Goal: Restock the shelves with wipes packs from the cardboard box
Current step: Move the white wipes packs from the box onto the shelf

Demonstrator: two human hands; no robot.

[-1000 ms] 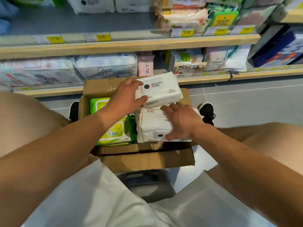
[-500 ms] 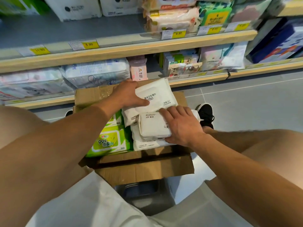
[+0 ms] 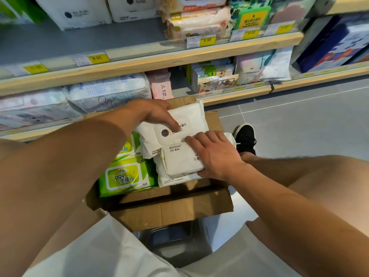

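Compared with one second earlier, the left hand [image 3: 153, 112] is lowering the upper white wipes pack [image 3: 185, 120] from its raised position back toward the cardboard box [image 3: 171, 212]; the pack is now lying against the stack rather than clear of it, so judged from this, no pack is leaving for the shelves [image 3: 151, 62] yet; the hands appear to be gathering or squaring two packs together; the left hand is gripping the upper pack, thumb on its lid label; the right hand [image 3: 215, 154] is gripping the lower white wipes pack [image 3: 179, 160], fingers curled over its far edge, thumb at its near corner; both packs are soft white pouches with rounded flip lids and dark print, sitting in the box beside the green wipes packs [image 3: 125, 176]
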